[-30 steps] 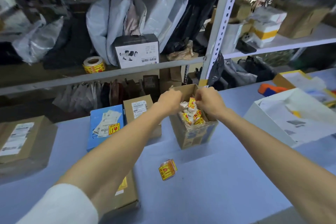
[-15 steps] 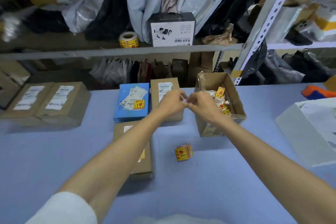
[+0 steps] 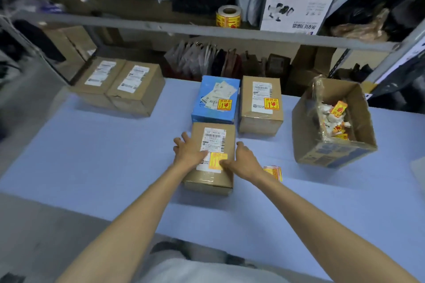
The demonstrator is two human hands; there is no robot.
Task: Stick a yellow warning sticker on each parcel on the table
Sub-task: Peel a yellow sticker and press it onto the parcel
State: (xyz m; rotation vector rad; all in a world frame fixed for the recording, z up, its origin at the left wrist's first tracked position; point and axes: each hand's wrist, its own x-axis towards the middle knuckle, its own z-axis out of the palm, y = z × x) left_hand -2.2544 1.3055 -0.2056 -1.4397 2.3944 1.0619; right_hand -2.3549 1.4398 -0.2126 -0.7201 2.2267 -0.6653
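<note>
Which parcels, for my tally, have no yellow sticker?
The two brown boxes far left: white labels only. The blue box, its brown neighbour and the nearest box have one.

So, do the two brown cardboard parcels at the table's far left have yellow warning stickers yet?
No, the leftmost brown cardboard parcel and its neighbour show only white labels on top.

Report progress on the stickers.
Done: the blue box and the brown box beside it each carry a yellow sticker. In hand: the left hand and right hand press on the near box, its own sticker already on. Left: the far-left box and its neighbour show only white labels.
</note>
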